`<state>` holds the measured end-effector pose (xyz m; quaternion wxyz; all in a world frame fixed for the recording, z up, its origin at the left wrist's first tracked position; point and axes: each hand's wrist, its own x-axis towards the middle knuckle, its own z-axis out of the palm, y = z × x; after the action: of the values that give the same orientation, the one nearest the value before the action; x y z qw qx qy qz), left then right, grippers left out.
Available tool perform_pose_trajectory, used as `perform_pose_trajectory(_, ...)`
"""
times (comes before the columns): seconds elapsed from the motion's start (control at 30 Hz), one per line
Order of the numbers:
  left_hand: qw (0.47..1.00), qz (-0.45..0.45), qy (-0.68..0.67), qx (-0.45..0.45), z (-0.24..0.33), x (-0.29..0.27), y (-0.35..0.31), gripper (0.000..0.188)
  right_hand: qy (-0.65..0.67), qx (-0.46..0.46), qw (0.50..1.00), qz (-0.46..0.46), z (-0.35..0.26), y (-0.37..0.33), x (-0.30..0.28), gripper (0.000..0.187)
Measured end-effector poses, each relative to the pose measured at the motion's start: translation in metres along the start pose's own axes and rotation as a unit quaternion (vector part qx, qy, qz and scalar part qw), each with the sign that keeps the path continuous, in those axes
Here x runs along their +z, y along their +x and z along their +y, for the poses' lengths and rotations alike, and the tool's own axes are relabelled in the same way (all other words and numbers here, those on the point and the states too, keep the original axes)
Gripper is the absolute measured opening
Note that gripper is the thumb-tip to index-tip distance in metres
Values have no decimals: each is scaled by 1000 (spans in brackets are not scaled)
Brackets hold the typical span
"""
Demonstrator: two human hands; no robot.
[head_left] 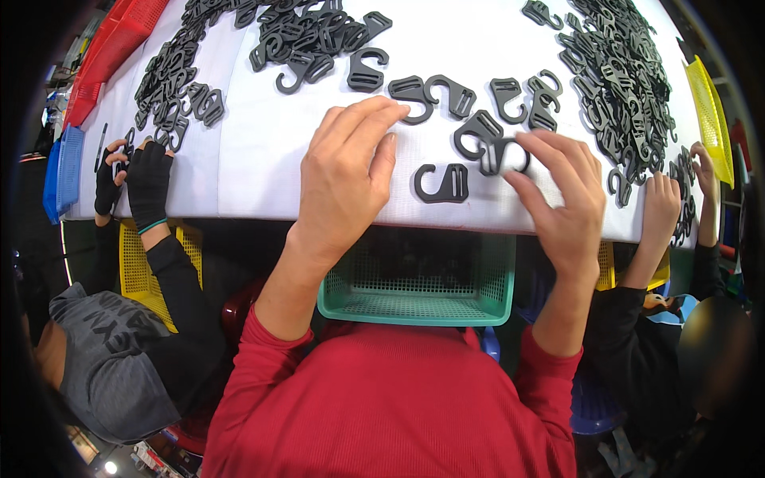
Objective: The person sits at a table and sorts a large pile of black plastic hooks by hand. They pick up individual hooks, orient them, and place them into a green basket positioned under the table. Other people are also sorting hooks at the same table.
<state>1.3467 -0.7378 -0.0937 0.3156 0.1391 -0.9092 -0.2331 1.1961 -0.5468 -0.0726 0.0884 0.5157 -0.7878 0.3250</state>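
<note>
Blur and the fingers obscure part of the blurred hook (pixel 492 158) at the right grip (pixel 567 191); whether thumb and forefinger pinch it cannot be told. It is located toward the near edge of the surface (pixel 263 159), right of that edge's middle. The left grip (pixel 347 163) is released, thumb and fingers apart, fingertips overlapping the outline of a second hook (pixel 408 88); contact is uncertain. The pile (pixel 315 36) at the far edge runs out of view.

The blurred hook's long axis lies roughly along the near edge, slotted end left, curl right. A third hook (pixel 454 183), nearer that edge, points its curl left.

Hooks: black, plastic-looking, flat slotted plates with open curls. Surface covering: white, faintly textured. Below the near edge: a green perforated basket (pixel 494 312), its rear shaded.
</note>
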Motion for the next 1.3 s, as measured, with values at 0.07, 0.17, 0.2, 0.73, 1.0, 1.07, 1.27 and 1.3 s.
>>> perform_pose_trajectory(0.07,999,10,25,17,-4,4,1,30,-1,52,998,-36,10,-14,-10,35)
perform_pose_trajectory(0.17,997,10,69,31,-7,9,7,30,-27,53,998,-22,11,-19,-11,35)
perform_pose_trajectory(0.2,996,9,85,37,-6,12,11,31,-32,37,999,-16,11,-17,-9,34)
perform_pose_trajectory(0.73,992,-79,89,38,7,-2,15,38,-116,-53,992,15,10,9,26,19)
perform_pose_trajectory(1.0,975,-109,133,137,-4,35,46,28,39,153,986,-58,2,13,17,23)
perform_pose_trajectory(1.07,980,-61,116,150,-5,36,50,24,-29,95,995,-31,8,15,17,24)
perform_pose_trajectory(1.27,996,-85,-16,-9,4,31,55,16,-132,21,990,33,30,26,26,23)
perform_pose_trajectory(1.3,997,-78,5,-14,5,33,55,15,-132,5,990,43,32,30,30,23)
